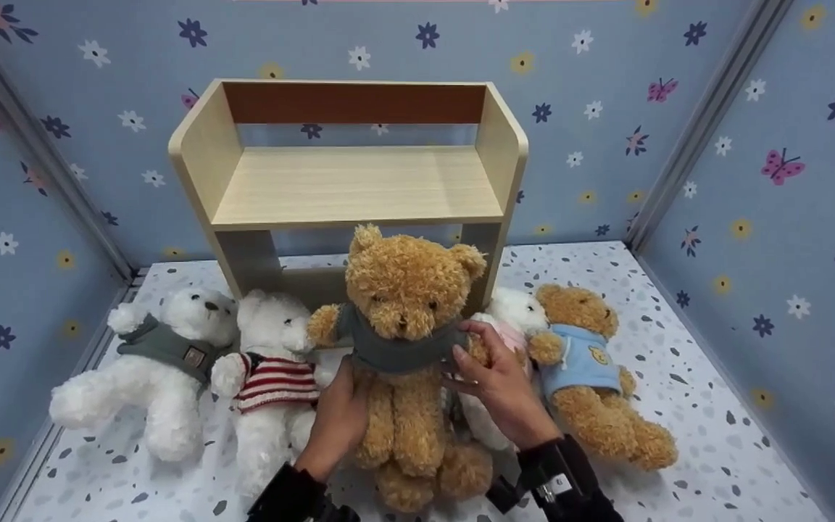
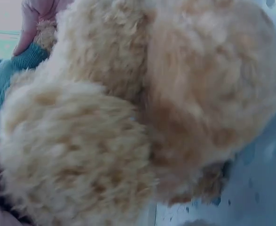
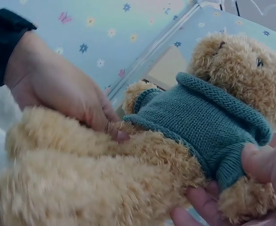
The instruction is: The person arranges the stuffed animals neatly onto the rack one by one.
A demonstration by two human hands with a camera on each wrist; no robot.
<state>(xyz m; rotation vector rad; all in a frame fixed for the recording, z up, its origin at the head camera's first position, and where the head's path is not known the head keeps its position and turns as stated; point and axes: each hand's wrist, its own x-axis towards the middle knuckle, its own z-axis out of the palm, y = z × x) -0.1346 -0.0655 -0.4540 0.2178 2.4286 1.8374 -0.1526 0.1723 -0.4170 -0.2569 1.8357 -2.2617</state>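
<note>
A golden-brown teddy bear [image 1: 412, 286] in a dark green knitted sweater [image 3: 189, 122] is held upright in front of the shelf, facing me. My left hand [image 1: 338, 417] grips its side at the hip, thumb in front, as the right wrist view also shows. My right hand [image 1: 501, 384] holds its other side, thumb on the sweater sleeve and fingers behind the paw. The bear's furry feet [image 2: 76, 155] fill much of the left wrist view. Below its legs show the brown feet [image 1: 404, 487] of another plush toy, whose upper part is hidden.
Behind stands a pale wooden shelf [image 1: 359, 185]. Left lie a white bear [image 1: 171, 406] in a green top and a white bear [image 1: 262, 442] in a striped sweater. Right are a white plush [image 1: 519, 308] in pink and a brown bear [image 1: 580, 362] in light blue. Flowered walls surround the speckled table.
</note>
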